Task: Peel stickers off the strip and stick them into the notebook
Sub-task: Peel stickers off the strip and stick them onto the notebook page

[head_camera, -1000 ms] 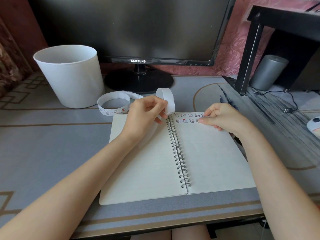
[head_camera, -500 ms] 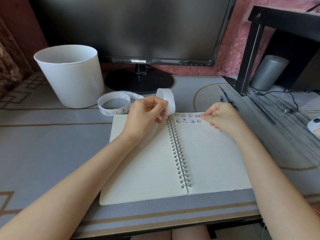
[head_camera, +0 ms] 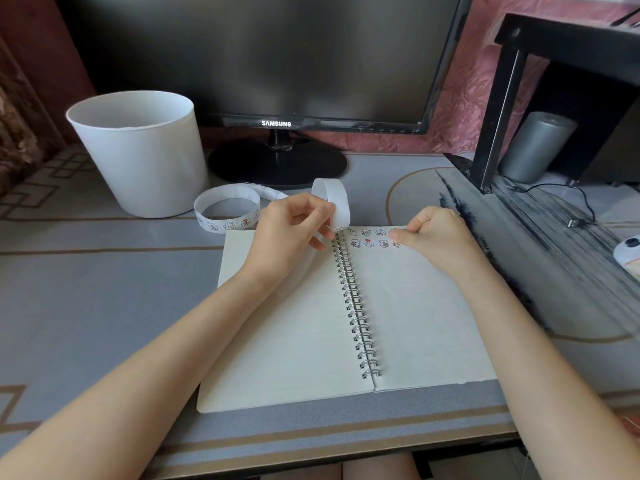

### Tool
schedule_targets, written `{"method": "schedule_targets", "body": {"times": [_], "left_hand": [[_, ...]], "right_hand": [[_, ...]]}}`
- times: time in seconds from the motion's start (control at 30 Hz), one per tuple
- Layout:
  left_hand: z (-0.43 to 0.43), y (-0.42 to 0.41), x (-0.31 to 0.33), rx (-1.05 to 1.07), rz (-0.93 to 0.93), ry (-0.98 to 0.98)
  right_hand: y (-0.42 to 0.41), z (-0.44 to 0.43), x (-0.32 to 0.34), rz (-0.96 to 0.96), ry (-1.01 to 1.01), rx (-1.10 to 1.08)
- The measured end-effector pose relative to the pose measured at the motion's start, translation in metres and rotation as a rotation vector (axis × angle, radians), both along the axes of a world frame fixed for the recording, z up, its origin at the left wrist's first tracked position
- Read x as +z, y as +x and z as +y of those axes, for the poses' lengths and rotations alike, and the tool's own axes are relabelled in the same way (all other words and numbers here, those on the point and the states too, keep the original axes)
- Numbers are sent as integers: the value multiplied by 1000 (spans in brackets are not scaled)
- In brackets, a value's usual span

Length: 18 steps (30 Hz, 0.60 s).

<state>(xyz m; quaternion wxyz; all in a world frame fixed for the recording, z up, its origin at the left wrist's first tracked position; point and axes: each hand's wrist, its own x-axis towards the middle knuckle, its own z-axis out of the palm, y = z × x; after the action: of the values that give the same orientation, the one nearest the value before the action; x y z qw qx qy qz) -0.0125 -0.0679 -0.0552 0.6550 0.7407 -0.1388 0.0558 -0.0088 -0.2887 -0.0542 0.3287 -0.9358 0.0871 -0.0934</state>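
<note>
Open spiral notebook (head_camera: 294,323) lying flat in front of you. Your left hand (head_camera: 294,233), at the notebook's 12 o'clock, has its fingers curled and pinches a loop of the sticker strip (head_camera: 225,211), whose coil lies at the notebook's 11 o'clock. Your right hand (head_camera: 440,237) is curled, its tip pressed to the right page's top edge at 1 o'clock, beside two rows of stickers (head_camera: 369,238); whether it holds one cannot be told. White bucket (head_camera: 138,157) at 10 o'clock.
</note>
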Motion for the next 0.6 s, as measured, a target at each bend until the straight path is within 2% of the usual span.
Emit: {"method": "schedule_targets", "body": {"times": [0.17,0.27,0.37,0.43,0.6], "left_hand": [[1,0,2,-6,-20,4],[1,0,3,-10,-36,-11],[0,0,3,-13,-38,-28],[0,-1,4,-28,-25,-52],[-2,-2,6,-59,9,-101]], "right_hand": [[0,3,0,-119,101,35],[-7,18,7,-233,231,228],[-14,37,12,-256,350,467],[-16,45,13,-244,413,549],[-16,51,13,-234,614,458]]}}
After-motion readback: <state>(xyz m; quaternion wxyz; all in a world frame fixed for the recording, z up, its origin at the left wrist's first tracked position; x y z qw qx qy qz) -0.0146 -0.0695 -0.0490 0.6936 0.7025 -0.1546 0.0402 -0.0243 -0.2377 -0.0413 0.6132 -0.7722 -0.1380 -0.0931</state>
